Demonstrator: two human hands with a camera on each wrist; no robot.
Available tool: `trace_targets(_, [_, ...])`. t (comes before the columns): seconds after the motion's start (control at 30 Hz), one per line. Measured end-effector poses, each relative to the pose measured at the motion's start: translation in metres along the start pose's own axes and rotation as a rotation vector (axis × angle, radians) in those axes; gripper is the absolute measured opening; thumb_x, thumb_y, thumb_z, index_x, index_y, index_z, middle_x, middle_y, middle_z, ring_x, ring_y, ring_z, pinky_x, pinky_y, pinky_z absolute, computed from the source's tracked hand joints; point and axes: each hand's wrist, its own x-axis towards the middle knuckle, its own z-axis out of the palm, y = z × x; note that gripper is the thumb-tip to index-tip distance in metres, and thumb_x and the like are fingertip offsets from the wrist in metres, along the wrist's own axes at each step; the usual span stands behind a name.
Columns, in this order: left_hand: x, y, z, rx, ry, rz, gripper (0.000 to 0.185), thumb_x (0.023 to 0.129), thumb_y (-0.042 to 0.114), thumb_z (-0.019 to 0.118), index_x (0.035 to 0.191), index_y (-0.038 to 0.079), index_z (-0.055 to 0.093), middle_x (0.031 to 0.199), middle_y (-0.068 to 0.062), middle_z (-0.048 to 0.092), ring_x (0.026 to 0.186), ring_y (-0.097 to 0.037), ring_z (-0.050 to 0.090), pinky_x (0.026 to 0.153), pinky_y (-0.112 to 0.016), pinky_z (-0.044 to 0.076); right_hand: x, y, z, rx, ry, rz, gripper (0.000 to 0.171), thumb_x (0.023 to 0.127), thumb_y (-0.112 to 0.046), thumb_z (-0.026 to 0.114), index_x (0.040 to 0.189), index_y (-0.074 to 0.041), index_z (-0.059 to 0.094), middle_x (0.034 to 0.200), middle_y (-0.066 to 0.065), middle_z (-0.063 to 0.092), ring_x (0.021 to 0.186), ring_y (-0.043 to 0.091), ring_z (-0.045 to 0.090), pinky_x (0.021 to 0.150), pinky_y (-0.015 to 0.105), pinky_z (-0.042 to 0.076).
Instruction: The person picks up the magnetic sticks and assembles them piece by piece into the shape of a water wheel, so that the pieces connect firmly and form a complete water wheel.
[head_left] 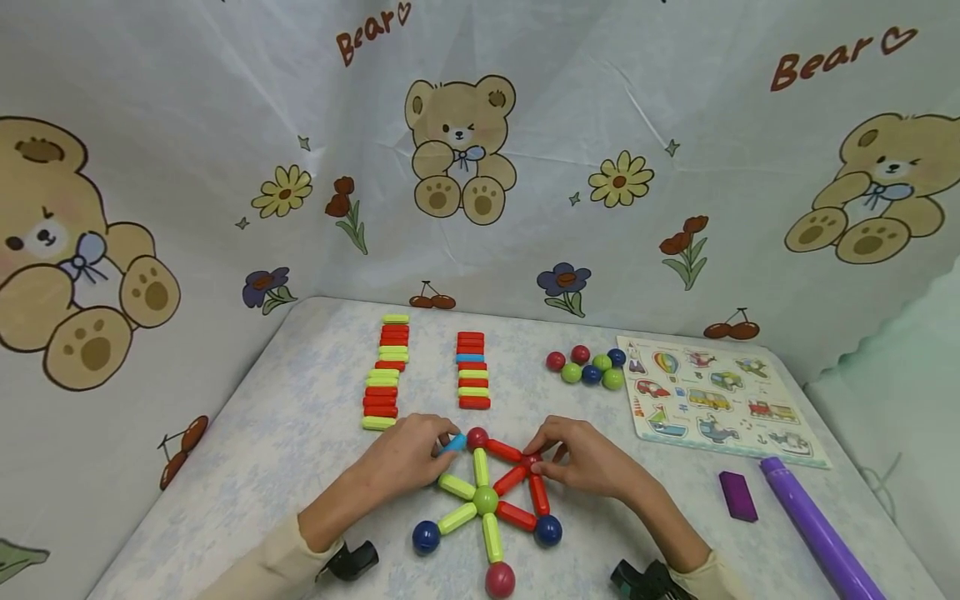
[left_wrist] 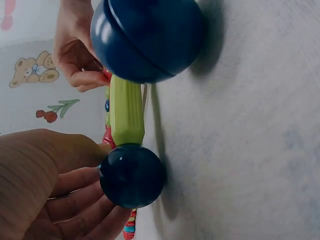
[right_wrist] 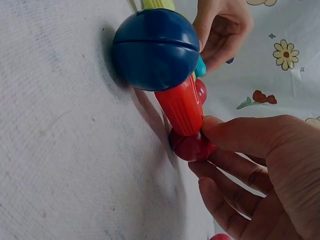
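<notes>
Plastic magnetic rods and balls form a flat spoked figure on the pale mottled tabletop [head_left: 247, 467], with a green centre ball [head_left: 485, 500] as hub. Left hand [head_left: 408, 458] pinches a short light-blue plastic rod [head_left: 453, 442] between thumb and fingertips; remaining fingers curled. The blue rod lies just left of the red top ball [head_left: 477, 437], its long axis running roughly left-right and pointing at that ball; its near end looks touching or almost touching, cannot tell which. Left hand is the nearer one to this rod.

Right hand [head_left: 588, 460] pinches the dark-red corner ball [right_wrist: 192, 145] at the figure's right corner; thumb above, fingers curled below, as the right wrist view shows. A red rod [right_wrist: 182, 107] runs from that ball to a dark-blue ball [right_wrist: 155, 50].

Other spokes end in a second dark-blue ball [head_left: 425, 537] and a pink-red ball [head_left: 500, 579], both untouched.

Behind: two rows of spare rods [head_left: 386, 371], a cluster of loose balls [head_left: 588, 367], a picture puzzle board [head_left: 716, 400], a purple block [head_left: 738, 496] and a purple tube [head_left: 813, 529].
</notes>
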Motion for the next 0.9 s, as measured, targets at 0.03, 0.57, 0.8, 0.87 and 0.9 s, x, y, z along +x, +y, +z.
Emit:
trace_targets(0.03, [0.0,0.0,0.0,-0.002,-0.005,0.005,0.024,0.096,0.016,0.082,0.117,0.004,0.08,0.096,-0.001,0.077,0.07,-0.004,0.059,0.061,-0.02,0.052,0.0,0.0,0.0,0.0,0.001,0.001,0.015,0.098,-0.015,0.081,0.111,-0.02,0.079,0.105,-0.01,0.072,0.096,0.004,0.068,0.087,0.031,0.063])
trace_targets(0.57, [0.004,0.0,0.009,0.07,-0.018,0.065,0.019,0.096,0.018,0.084,0.112,0.007,0.082,0.098,0.002,0.079,0.08,-0.006,0.064,0.07,-0.022,0.055,-0.003,-0.001,-0.005,-0.021,-0.064,-0.012,0.016,0.094,-0.022,0.086,0.108,-0.024,0.077,0.103,-0.014,0.072,0.096,0.011,0.068,0.086,0.031,0.06])
trace_targets(0.8, [0.011,0.002,0.008,0.088,-0.041,0.099,0.019,0.096,0.019,0.084,0.113,0.011,0.083,0.101,0.003,0.079,0.086,-0.009,0.068,0.074,-0.025,0.057,-0.003,-0.005,0.0,-0.017,-0.055,-0.044,0.027,0.094,-0.031,0.087,0.117,-0.024,0.076,0.115,-0.008,0.07,0.103,0.016,0.066,0.088,0.033,0.06])
trace_targets(0.87, [0.014,0.003,0.009,0.08,-0.053,0.105,0.018,0.097,0.019,0.083,0.113,0.012,0.083,0.101,0.004,0.079,0.086,-0.009,0.067,0.073,-0.024,0.056,-0.002,-0.007,0.005,-0.013,-0.037,-0.066,0.031,0.098,-0.029,0.083,0.127,-0.023,0.074,0.129,-0.005,0.067,0.115,0.018,0.065,0.096,0.037,0.06])
trace_targets(0.9, [0.016,0.003,0.009,0.075,-0.058,0.106,0.017,0.097,0.019,0.083,0.113,0.012,0.083,0.101,0.005,0.079,0.085,-0.008,0.067,0.073,-0.023,0.056,-0.001,-0.008,0.007,-0.017,-0.03,-0.077,0.034,0.1,-0.027,0.08,0.132,-0.023,0.073,0.137,-0.003,0.065,0.123,0.02,0.063,0.101,0.039,0.059])
